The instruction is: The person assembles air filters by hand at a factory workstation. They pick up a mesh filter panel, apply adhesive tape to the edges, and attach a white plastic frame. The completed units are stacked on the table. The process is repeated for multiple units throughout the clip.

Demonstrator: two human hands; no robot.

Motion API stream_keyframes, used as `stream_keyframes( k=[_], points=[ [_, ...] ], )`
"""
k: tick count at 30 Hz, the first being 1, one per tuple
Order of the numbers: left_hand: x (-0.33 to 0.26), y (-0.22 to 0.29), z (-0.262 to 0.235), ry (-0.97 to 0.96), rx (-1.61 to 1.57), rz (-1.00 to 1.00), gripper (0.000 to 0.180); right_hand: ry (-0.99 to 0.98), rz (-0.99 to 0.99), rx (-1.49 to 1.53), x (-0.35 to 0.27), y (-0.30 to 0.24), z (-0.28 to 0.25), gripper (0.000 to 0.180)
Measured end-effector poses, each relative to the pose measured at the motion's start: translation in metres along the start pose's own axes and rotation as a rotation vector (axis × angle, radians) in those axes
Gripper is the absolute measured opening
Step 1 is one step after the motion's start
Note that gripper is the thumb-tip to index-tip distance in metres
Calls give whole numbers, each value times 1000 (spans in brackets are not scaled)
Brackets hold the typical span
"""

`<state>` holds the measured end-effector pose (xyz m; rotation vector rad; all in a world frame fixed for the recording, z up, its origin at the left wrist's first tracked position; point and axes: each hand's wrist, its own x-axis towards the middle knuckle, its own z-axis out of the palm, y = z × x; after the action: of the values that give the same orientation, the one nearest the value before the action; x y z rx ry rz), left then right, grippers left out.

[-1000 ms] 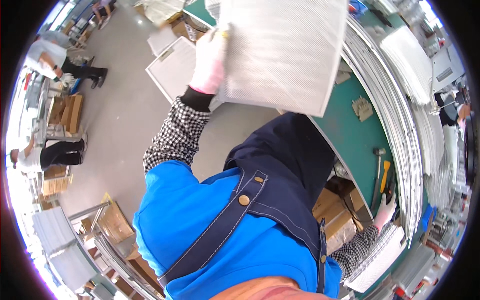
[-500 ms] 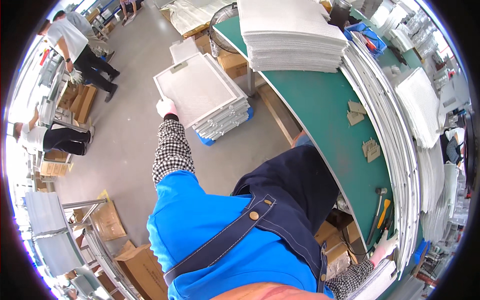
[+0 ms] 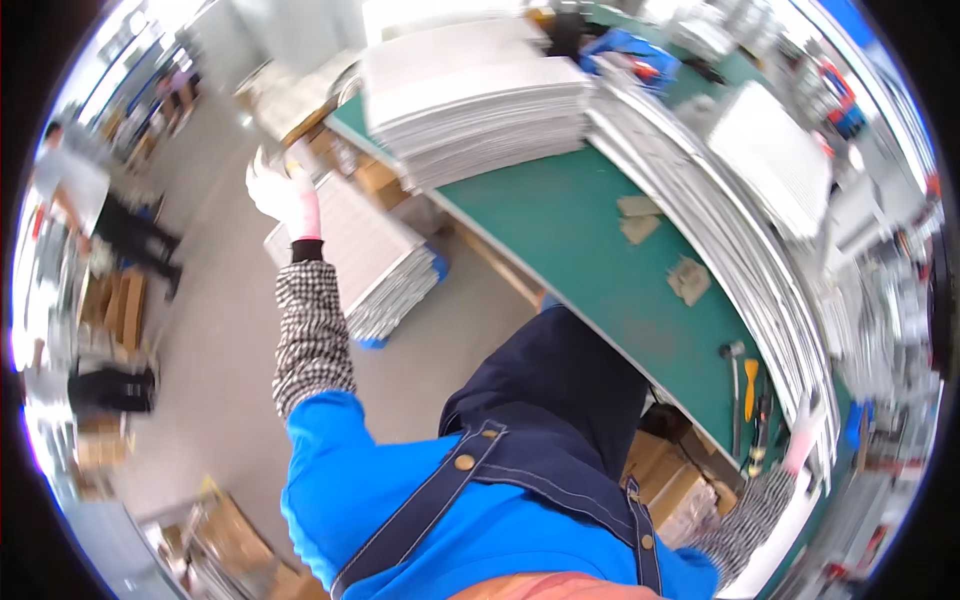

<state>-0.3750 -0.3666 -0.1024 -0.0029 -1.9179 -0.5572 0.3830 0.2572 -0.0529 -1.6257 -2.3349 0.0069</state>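
Person's left hand [image 3: 286, 197]: fingers apart, near the panel stack [image 3: 370, 232], left of the green surface [image 3: 565, 225] | right hand [image 3: 806, 428]: on the metal strips [image 3: 765, 290] along the surface's right side, finger grip cannot be told | surface's far end: white sheets [image 3: 480, 105] | surface's near end: hammer [image 3: 736, 400], yellow tool [image 3: 750, 385]

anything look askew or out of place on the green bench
Nothing spilled stands out. Only the small beige pieces look untidy: scattered at differing angles on the green bench, near the long white strips.
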Motion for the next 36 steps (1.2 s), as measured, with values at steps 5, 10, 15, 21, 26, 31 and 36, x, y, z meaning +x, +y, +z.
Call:
stream_keyframes(
  k=[5,10,15,21,26,31,36],
  points=[
    [51,248,40,-414,-568,681,36,158,-77,331,40,-41,-17,44],
    [26,331,158,-943,-754,898,56,232,-101,475,79,-98,-77,40],
    [25,362,152,-1348,-677,733,57,387,167,489,116,-14,-108,36],
    [26,348,160,-1452,-826,575,66,306,308,389,170,28,-58,53],
    [19,350,172,-900,-499,809,55,269,498,328,220,64,-14,66],
    [-38,408,2,-739,-992,783,39,225,584,363,240,99,-1,72],
    [-149,507,-129,-1202,-1318,934,39,70,703,425,249,129,-1,75]
  ],
)
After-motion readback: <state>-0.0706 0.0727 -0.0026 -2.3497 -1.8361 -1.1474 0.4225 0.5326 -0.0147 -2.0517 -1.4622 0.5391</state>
